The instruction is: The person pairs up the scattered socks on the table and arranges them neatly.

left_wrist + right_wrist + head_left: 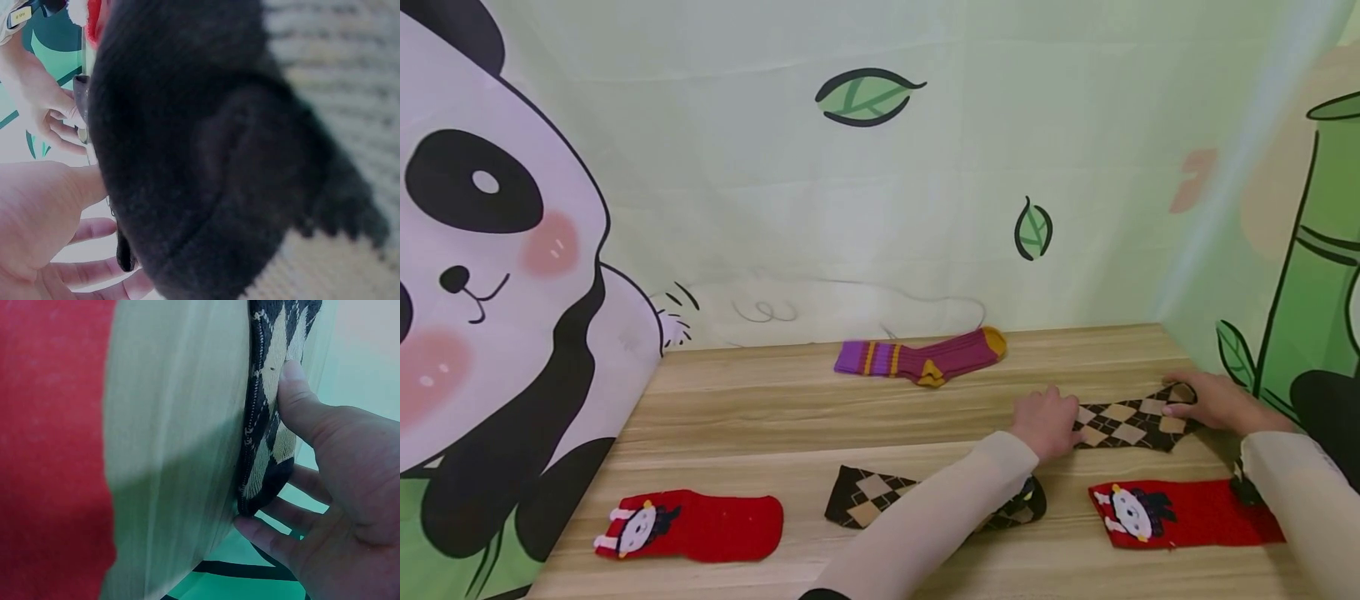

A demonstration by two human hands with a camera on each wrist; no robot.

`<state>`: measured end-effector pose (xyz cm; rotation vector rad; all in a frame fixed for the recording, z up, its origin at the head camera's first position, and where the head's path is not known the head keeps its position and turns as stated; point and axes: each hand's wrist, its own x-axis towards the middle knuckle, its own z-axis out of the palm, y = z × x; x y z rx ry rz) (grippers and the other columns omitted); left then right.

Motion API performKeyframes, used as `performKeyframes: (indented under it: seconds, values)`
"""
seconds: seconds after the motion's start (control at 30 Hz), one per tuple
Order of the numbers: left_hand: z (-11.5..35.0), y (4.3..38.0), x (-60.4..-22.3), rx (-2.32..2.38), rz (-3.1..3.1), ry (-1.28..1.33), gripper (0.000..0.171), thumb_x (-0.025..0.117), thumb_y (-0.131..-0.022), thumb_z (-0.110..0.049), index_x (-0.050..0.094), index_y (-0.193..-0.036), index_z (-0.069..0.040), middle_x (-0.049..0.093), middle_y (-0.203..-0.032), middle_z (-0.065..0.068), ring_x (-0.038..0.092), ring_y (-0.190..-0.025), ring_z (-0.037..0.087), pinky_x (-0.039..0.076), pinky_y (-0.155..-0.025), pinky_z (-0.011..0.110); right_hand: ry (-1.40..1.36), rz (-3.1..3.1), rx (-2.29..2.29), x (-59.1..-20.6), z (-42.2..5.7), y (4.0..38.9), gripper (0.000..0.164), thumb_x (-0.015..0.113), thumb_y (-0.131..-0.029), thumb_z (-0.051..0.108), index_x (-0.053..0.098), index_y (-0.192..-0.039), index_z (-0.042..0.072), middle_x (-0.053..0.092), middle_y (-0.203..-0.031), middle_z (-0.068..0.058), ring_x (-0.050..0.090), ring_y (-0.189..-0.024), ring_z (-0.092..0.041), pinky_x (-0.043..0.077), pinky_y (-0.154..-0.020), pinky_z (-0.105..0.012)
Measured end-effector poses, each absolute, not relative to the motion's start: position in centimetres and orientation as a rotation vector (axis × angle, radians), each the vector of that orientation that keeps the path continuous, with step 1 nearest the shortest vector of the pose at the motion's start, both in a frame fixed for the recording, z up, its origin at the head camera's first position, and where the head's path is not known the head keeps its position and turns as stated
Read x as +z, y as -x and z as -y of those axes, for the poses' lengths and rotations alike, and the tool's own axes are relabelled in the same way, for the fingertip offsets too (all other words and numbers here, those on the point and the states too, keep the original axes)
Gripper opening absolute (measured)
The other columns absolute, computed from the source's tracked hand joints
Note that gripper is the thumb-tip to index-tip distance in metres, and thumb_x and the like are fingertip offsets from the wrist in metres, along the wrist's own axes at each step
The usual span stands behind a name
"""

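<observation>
A brown, black and tan argyle sock (1127, 423) lies at the right of the table, between my two hands. My left hand (1047, 421) pinches its left end. The right hand (1213, 404) holds the other end, with the thumb (297, 394) on the patterned face and the fingers around the dark edge. A second argyle sock (868, 497) lies nearer, partly hidden under my left forearm. Its dark part (187, 156) fills much of the left wrist view and covers the left fingertips there.
A red sock (730, 529) with a white cartoon figure lies at the front left. A similar red sock (1198, 512) is partly under my right forearm. A purple and maroon sock (917, 358) with mustard trim lies by the back wall (760, 208).
</observation>
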<state>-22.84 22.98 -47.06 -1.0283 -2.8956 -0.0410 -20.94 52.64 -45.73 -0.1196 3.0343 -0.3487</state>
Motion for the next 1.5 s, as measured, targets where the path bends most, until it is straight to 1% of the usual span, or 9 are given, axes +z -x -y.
performKeyframes:
  seconds: [0.33, 0.4, 0.53, 0.63, 0.77, 0.97, 1.17, 1.43, 1.5]
  values:
    - [-23.11, 22.93, -47.0, -0.035, 2.886, 1.038, 0.029, 0.068, -0.093, -0.058, 0.072, -0.107, -0.033, 0.062, -0.1, -0.006, 0.057, -0.086, 0.011, 0.049, -0.064, 0.03, 0.175, -3.073, -0.349, -45.87, -52.71, 21.02, 0.061, 0.08, -0.089, 0.02, 0.054, -0.129, -0.016, 0.053, -0.128, -0.045, 0.048, -0.117, -0.064, 0.044, -0.093, -0.07]
    - [-23.2, 23.05, -47.09, -0.022, 2.88, 1.04, 0.03, 0.067, -0.093, -0.06, 0.071, -0.108, -0.034, 0.062, -0.102, -0.008, 0.057, -0.092, 0.011, 0.049, -0.069, 0.03, 0.209, -3.092, -0.352, -45.89, -52.68, 20.97, 0.06, 0.081, -0.088, 0.019, 0.054, -0.129, -0.017, 0.054, -0.125, -0.045, 0.05, -0.115, -0.064, 0.044, -0.092, -0.07]
    - [-23.32, 23.2, -47.23, 0.032, 2.847, 1.048, 0.036, 0.066, -0.092, -0.062, 0.067, -0.12, -0.039, 0.064, -0.108, -0.011, 0.055, -0.106, 0.011, 0.045, -0.083, 0.029, 0.217, -3.116, -0.365, -45.87, -52.55, 20.83, 0.062, 0.082, -0.087, 0.019, 0.054, -0.13, -0.015, 0.054, -0.12, -0.044, 0.051, -0.11, -0.06, 0.046, -0.088, -0.068]
    - [-23.37, 23.21, -47.21, 0.062, 2.818, 1.049, 0.039, 0.066, -0.092, -0.063, 0.065, -0.124, -0.041, 0.064, -0.109, -0.011, 0.053, -0.108, 0.011, 0.041, -0.085, 0.028, 0.183, -3.129, -0.392, -45.79, -52.39, 20.76, 0.06, 0.083, -0.086, 0.021, 0.055, -0.128, -0.011, 0.052, -0.113, -0.041, 0.053, -0.101, -0.053, 0.047, -0.082, -0.064]
    - [-23.36, 23.06, -46.95, 0.064, 2.805, 1.047, 0.034, 0.066, -0.092, -0.062, 0.067, -0.118, -0.04, 0.063, -0.106, -0.011, 0.051, -0.105, 0.011, 0.04, -0.083, 0.028, 0.142, -3.142, -0.429, -45.66, -52.26, 20.74, 0.049, 0.085, -0.084, 0.022, 0.057, -0.114, -0.005, 0.05, -0.103, -0.034, 0.051, -0.088, -0.041, 0.046, -0.072, -0.053]
    - [-23.31, 22.78, -46.72, 0.036, 2.804, 1.05, 0.024, 0.068, -0.093, -0.059, 0.073, -0.102, -0.037, 0.065, -0.103, -0.009, 0.053, -0.103, 0.013, 0.042, -0.083, 0.03, 0.179, -3.191, -0.429, -45.8, -52.29, 20.71, 0.05, 0.087, -0.082, 0.021, 0.045, -0.101, 0.002, 0.046, -0.086, -0.018, 0.04, -0.076, -0.029, 0.034, -0.063, -0.037]
    - [-23.56, 22.94, -46.95, 0.034, 2.803, 1.056, 0.024, 0.068, -0.093, -0.058, 0.073, -0.088, -0.035, 0.065, -0.096, -0.01, 0.054, -0.098, 0.013, 0.04, -0.08, 0.03, 0.244, -3.202, -0.421, -45.89, -52.32, 20.65, 0.039, 0.086, -0.083, 0.018, 0.048, -0.08, 0.008, 0.045, -0.073, -0.001, 0.038, -0.068, -0.018, 0.032, -0.062, -0.033]
    - [-23.58, 23.04, -46.8, 0.042, 2.808, 1.092, 0.022, 0.068, -0.094, -0.057, 0.075, -0.096, -0.036, 0.068, -0.101, -0.012, 0.058, -0.098, 0.011, 0.044, -0.084, 0.031, 0.225, -3.168, -0.373, -45.53, -52.45, 20.6, 0.025, 0.084, -0.085, 0.019, 0.063, -0.083, 0.005, 0.059, -0.078, -0.004, 0.045, -0.069, -0.018, 0.039, -0.062, -0.035]
    - [-23.53, 23.0, -46.58, 0.033, 2.817, 1.099, 0.022, 0.069, -0.093, -0.056, 0.076, -0.098, -0.035, 0.068, -0.104, -0.012, 0.06, -0.098, 0.01, 0.045, -0.086, 0.032, 0.224, -3.167, -0.36, -45.35, -52.51, 20.54, 0.022, 0.083, -0.086, 0.017, 0.067, -0.086, 0.003, 0.063, -0.081, -0.008, 0.051, -0.071, -0.021, 0.044, -0.064, -0.039]
